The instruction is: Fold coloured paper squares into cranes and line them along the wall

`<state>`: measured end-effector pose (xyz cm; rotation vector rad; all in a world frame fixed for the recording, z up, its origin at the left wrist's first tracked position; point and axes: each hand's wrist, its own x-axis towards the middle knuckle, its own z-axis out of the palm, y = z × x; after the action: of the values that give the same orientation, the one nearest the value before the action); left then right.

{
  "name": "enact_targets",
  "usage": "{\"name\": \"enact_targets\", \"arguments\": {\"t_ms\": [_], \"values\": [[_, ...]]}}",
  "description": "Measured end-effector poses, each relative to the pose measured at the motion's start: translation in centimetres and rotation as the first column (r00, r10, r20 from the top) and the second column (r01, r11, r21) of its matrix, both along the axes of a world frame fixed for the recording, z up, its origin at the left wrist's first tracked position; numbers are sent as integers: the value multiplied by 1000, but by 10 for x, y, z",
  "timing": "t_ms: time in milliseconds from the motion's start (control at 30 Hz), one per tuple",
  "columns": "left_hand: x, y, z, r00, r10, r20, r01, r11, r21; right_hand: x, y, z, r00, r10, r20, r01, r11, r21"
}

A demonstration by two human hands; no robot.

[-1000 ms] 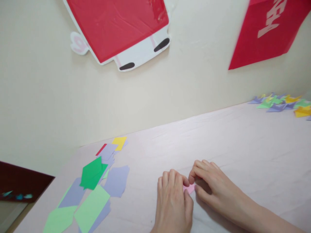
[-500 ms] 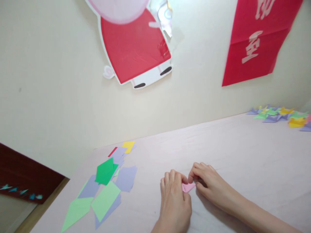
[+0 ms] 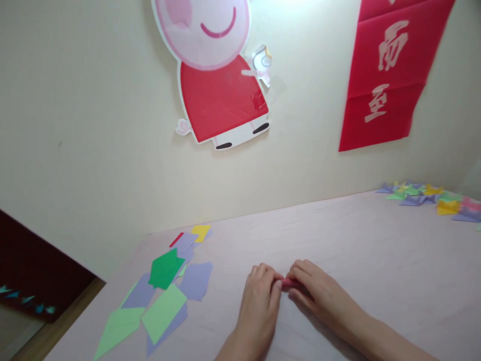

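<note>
A small folded piece of pink paper [image 3: 288,283] lies between my two hands, low over the pale table cover [image 3: 240,331]. My left hand [image 3: 259,301] is closed on its left end, with thumb and fingertips pinching it. From the other side my right hand [image 3: 313,286] grips it, its fingers curled over the right end. Only a narrow strip of the paper shows; my fingers hide the remainder, so its exact folded shape cannot be made out.
Flat sheets of purple, light green [image 3: 164,312], dark green [image 3: 165,268] and yellow paper [image 3: 201,232] lie to the left. Folded paper pieces [image 3: 424,194] cluster at the far right against the wall. A cartoon cutout [image 3: 223,100] and a red banner [image 3: 383,100] hang there.
The pink paper showed a flat, pointed face before; now it appears as a narrow strip. Both hands have drawn closer together around it. The camera view has tilted up a little.
</note>
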<state>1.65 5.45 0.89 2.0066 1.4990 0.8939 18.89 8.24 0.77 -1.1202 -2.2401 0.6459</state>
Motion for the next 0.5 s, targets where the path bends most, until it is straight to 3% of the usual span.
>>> {"name": "enact_targets", "arguments": {"t_ms": [100,267,367,500], "values": [[0,15,-2,986,61,156,-57,998,-34,-5,13,-3,996,-50,-69,42,993,-113],[-2,26,-9,903,130,409,-70,985,-158,-17,24,-1,947,-168,-274,64,934,-352],[-5,24,-12,881,188,433,-119,976,-180,-22,23,-3,938,-156,-310,35,931,-364],[-7,22,-12,859,229,458,-150,968,-203,-22,19,-7,954,-86,-286,0,958,-286]]}}
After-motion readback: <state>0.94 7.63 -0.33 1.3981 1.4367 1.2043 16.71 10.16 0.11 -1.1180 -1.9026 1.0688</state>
